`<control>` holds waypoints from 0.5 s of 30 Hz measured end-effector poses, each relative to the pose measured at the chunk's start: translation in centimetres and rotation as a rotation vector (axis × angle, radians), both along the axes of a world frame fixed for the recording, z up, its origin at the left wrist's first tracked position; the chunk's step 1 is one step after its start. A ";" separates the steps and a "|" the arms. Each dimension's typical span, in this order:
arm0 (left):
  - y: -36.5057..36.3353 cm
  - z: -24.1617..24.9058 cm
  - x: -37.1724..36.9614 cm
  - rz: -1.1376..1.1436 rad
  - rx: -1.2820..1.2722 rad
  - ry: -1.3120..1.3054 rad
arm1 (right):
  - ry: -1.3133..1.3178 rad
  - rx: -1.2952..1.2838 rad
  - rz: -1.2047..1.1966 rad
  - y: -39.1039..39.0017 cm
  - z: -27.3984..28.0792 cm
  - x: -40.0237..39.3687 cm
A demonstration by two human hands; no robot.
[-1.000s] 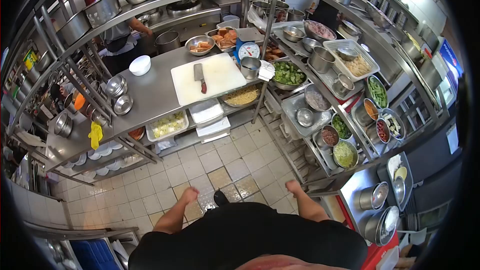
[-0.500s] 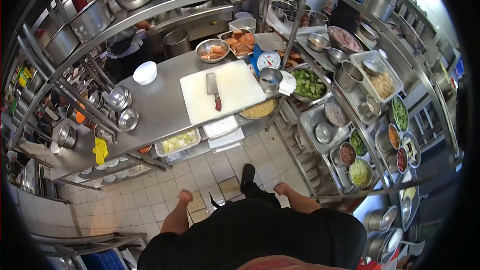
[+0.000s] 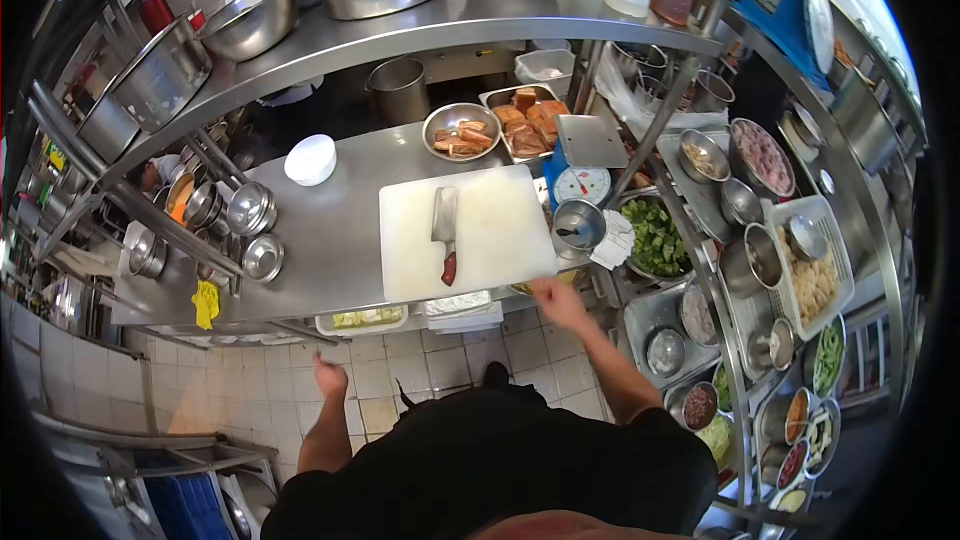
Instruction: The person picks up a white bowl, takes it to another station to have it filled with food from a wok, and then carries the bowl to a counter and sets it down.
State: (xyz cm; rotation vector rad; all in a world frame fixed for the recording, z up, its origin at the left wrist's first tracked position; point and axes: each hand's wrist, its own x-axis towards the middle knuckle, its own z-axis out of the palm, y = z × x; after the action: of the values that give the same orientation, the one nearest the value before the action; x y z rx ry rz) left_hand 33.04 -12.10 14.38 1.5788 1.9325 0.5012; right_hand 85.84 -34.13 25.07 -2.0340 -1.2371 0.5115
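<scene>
My right hand [image 3: 558, 303] is just off the lower right corner of the white cutting board [image 3: 505, 230], fingers curled with nothing showing in them. Low on the left, over the floor, hangs my left hand [image 3: 330, 377], a finger stretched out and nothing held. On the board lies a cleaver [image 3: 445, 215] with a red handle, its handle end towards me. Behind the board stand a steel bowl of meat pieces [image 3: 462, 130] and a tray of browned meat blocks [image 3: 527, 120]. A blue dial scale [image 3: 582, 183] and a steel pot [image 3: 579, 224] are at its right.
A white bowl [image 3: 311, 159] and stacked steel bowls [image 3: 251, 209] stand left on the steel counter [image 3: 340, 240]. An overhead shelf [image 3: 500, 28] carries large pots. Chopped greens [image 3: 654, 237] and other ingredient containers line the right side. Below the counter sits a tub of cut vegetables [image 3: 365, 318].
I have come closer to the counter. My right hand has risen forward to near the board's corner; my left hand has shifted left. The cleaver still lies on the board.
</scene>
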 end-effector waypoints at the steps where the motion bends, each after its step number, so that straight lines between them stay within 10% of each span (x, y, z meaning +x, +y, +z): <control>1: 1.7 -0.1 1.2 -0.024 0.132 -0.038 | 0.011 0.090 0.001 3.4 4.5 0.7; 9: 11.6 2.8 11.6 -0.270 0.425 0.299 | -0.635 1.365 0.097 21.0 34.9 -2.3; 15: 14.3 3.1 14.6 -0.388 -0.150 0.342 | -0.599 1.357 -0.253 25.9 40.0 -0.9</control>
State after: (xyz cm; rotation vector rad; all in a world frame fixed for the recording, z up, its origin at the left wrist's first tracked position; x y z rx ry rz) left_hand 47.67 2.18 17.46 1.9715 1.7776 -0.0788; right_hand 84.92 -8.21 65.11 -1.0706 -1.0846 -0.9230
